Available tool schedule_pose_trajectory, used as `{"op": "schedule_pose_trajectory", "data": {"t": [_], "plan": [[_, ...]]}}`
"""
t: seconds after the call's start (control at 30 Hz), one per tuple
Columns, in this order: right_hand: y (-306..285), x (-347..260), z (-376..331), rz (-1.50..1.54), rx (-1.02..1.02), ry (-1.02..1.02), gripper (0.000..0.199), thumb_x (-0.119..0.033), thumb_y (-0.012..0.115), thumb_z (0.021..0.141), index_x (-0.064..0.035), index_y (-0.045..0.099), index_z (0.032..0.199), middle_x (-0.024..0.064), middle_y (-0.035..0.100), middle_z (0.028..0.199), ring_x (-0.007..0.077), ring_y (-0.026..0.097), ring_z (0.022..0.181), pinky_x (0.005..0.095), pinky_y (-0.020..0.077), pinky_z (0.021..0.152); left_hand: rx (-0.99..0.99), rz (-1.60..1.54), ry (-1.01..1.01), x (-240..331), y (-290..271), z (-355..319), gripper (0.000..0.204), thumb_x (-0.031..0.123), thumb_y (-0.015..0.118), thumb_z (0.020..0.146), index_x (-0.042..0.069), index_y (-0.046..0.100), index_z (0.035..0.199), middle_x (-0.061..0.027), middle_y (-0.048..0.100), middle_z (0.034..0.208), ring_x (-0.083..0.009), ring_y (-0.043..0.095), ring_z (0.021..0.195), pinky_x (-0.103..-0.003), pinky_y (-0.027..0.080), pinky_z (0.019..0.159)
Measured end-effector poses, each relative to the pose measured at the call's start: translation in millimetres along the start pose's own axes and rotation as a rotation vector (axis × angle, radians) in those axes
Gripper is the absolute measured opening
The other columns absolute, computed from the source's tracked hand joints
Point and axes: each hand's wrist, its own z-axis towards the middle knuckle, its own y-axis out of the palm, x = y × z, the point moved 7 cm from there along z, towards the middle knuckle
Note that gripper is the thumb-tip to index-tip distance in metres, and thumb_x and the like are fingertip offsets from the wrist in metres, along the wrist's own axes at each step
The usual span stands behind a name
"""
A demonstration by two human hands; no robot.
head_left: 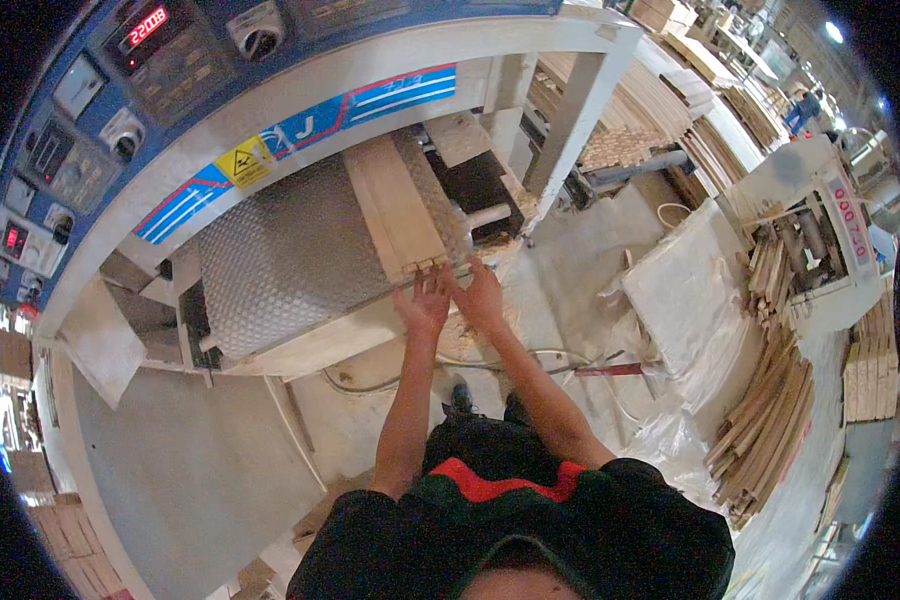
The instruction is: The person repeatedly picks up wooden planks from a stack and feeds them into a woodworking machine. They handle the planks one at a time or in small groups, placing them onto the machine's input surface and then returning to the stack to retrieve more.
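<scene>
Wooden boards (398,205) on patterned machine bed (280,255), both open hands, left hand (425,300) and right hand (480,295), at near end.

Both arms stretched forward, left hand (425,303) and right hand (480,295) side by side (fingers spread)

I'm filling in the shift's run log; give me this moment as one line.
left hand: on near end of wooden boards | right hand: same end | boards: flat on machine's metal table | wood pile: right
</scene>
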Motion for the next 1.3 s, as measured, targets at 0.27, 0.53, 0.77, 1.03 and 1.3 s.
{"op": "schedule_pose_trajectory", "data": {"t": [0.27, 0.53, 0.77, 1.03, 1.3], "plan": [[-58, 128, 17, 0.126, 0.020, 0.204, 0.042, -0.030, 0.069, 0.078, -0.0020, 0.060, 0.108, 0.0154, 0.067, 0.082, 0.0256, 0.064, 0.070, 0.0363, 0.0513, 0.065, 0.076, 0.094, 0.016, -23, 19, 19, 0.068, 0.058, 0.044, 0.087, -0.001, 0.044, 0.121, -0.0215, 0.046, 0.128, -0.0368, 0.047, 0.117, -0.050, 0.040, 0.097], [-169, 263, 122, 0.153, 0.253, 0.338, 0.040, -0.037, 0.066, 0.078, -0.0045, 0.060, 0.100, 0.0170, 0.064, 0.085, 0.0326, 0.062, 0.076, 0.0411, 0.0491, 0.070, 0.421, 0.559, -0.212, -88, -52, 15, 0.045, 0.044, 0.050, 0.088, 0.005, 0.054, 0.110, -0.0090, 0.054, 0.105, -0.0274, 0.053, 0.093, -0.044, 0.044, 0.087], [-307, 340, 300, -0.263, 0.491, 0.213, 0.061, -0.043, 0.071, 0.070, -0.0034, 0.056, 0.114, 0.0193, 0.056, 0.111, 0.0344, 0.051, 0.107, 0.0456, 0.0409, 0.089, 0.681, 0.914, -0.139, -130, -65, 28, 0.048, 0.041, 0.056, 0.085, 0.010, 0.048, 0.120, -0.0071, 0.049, 0.115, -0.0271, 0.051, 0.101, -0.043, 0.042, 0.088], [-409, 438, 466, -0.582, 0.420, 0.280, 0.082, -0.057, 0.069, 0.067, -0.0054, 0.047, 0.126, 0.0250, 0.051, 0.117, 0.0390, 0.045, 0.114, 0.0575, 0.0379, 0.089, 0.687, 1.004, -0.031, -182, -45, 59, 0.048, 0.042, 0.057, 0.084, 0.012, 0.048, 0.121, -0.0090, 0.048, 0.115, -0.0276, 0.048, 0.105, -0.041, 0.041, 0.088], [-394, 451, 509, -0.556, 0.117, 0.131, 0.066, -0.052, 0.069, 0.070, 0.0045, 0.059, 0.101, 0.0247, 0.057, 0.105, 0.0385, 0.056, 0.099, 0.0438, 0.0474, 0.084, 0.581, 1.044, -0.085, -243, -39, 99, 0.047, 0.039, 0.053, 0.087, 0.010, 0.046, 0.124, -0.0112, 0.052, 0.112, -0.0260, 0.054, 0.095, -0.041, 0.045, 0.082]]}}
